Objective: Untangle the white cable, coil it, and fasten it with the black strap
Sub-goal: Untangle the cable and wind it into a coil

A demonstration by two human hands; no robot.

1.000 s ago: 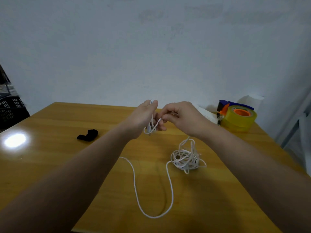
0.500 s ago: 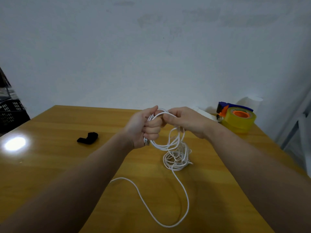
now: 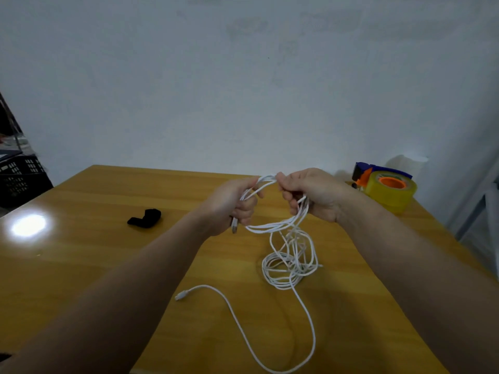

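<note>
The white cable (image 3: 290, 261) hangs in tangled loops from both hands down to the wooden table (image 3: 81, 255). My left hand (image 3: 229, 203) is closed on several strands, with a plug end sticking out below the fist. My right hand (image 3: 310, 194) grips the same loops a short way to the right. A long free run of cable curves toward the near table edge and ends in a small connector (image 3: 180, 295). The black strap (image 3: 145, 218) lies folded on the table, left of my left hand and apart from the cable.
A roll of yellow tape in a blue and orange dispenser (image 3: 388, 188) stands at the back right corner. A black crate (image 3: 20, 179) sits off the table's left side. A white wall rises behind the table.
My hands have drawn apart, stretching loops of cable between them. The tangled bundle has been lifted partly off the table, and the free connector end has slid into view.
</note>
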